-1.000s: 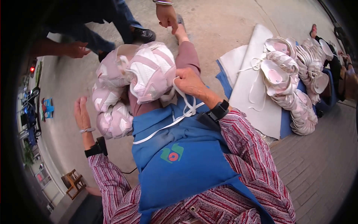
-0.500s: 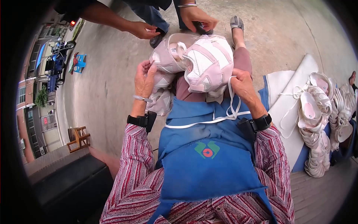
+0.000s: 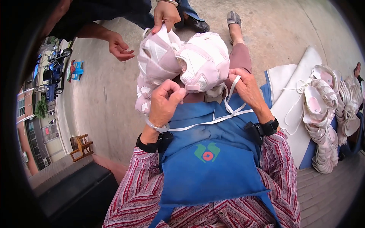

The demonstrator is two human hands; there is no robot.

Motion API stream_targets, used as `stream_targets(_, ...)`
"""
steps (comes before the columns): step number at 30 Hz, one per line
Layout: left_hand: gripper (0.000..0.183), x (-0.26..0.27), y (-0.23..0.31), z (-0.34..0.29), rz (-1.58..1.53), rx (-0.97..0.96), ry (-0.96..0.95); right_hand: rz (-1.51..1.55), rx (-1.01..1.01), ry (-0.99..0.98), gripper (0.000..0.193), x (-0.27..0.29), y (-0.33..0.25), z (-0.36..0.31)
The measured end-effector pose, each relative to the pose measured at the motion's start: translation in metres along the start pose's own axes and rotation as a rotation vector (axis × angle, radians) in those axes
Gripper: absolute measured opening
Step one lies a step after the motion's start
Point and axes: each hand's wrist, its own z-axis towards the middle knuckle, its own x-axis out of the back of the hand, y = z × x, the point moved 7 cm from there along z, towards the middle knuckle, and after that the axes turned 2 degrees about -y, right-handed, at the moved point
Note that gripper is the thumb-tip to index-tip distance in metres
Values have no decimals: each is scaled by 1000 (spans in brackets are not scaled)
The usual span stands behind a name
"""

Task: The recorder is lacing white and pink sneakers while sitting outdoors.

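Note:
A stack of white and pink shoe uppers (image 3: pixel 205 62) rests at my lap, nested into one another. My right hand (image 3: pixel 246 86) is closed at its right side, with a white cord (image 3: pixel 232 89) looped at the fingers and trailing over my blue apron (image 3: pixel 209 171). My left hand (image 3: pixel 166 102) is closed in front of the stacks, thumb against curled fingers; whatever it pinches is hidden. Left of the first stack is a second stack of uppers (image 3: pixel 157 57), its top gripped by another person's hand (image 3: pixel 166 16). That person's other hand (image 3: pixel 121 46) hangs open beside it.
On the right, more bundled uppers (image 3: pixel 321 114) lie on white and blue cloth (image 3: pixel 283 78). A small wooden stool (image 3: pixel 81 147) stands at the left, near a dark box-like surface (image 3: pixel 80 190). Farther off are a blue plastic stool (image 3: pixel 77 70) and a blue vehicle (image 3: pixel 53 76).
My left hand has left the second stack, coming right and nearer to me, fingers now curled. The other person has taken hold of that stack's top. My right hand stays at the cord.

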Motion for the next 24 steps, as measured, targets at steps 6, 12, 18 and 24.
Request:
stream_targets(6, 15, 10, 24, 13, 108, -148, 188, 158, -57, -26, 40, 8, 10, -7)
stream_targets(12, 14, -11, 16, 2, 237, -83, 21, 168, -17, 35, 40, 2, -5, 1)
stream_targets(18, 20, 2, 30, 0, 364, -274, 205, 190, -68, -70, 26, -14, -10, 8)
stream_targets(24, 15, -17, 34, -5, 273, -217, -54, 303, -24, -47, 24, -25, -6, 12)
